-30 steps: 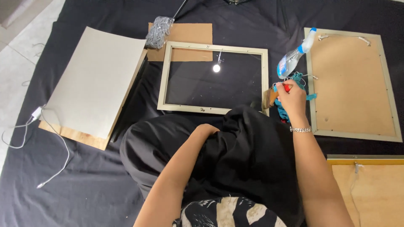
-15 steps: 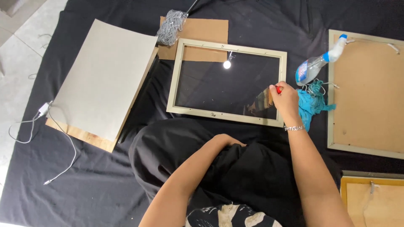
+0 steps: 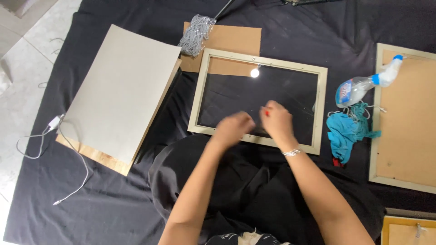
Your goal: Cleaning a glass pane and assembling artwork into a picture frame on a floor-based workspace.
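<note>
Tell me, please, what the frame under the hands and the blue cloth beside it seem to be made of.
The frame looks like wood or moulded plastic painted matt cream; its pane seems to be glass, since it mirrors a lamp. The blue cloth looks like soft woven fabric, crumpled with loose threads.

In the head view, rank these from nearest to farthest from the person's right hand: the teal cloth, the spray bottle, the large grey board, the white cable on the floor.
From the right hand:
1. Teal cloth, just to its right, beside the frame.
2. Spray bottle, farther right and up, lying on its side.
3. Large grey board, across the frame to the left.
4. White cable, far left, at the dark sheet's edge.
</note>
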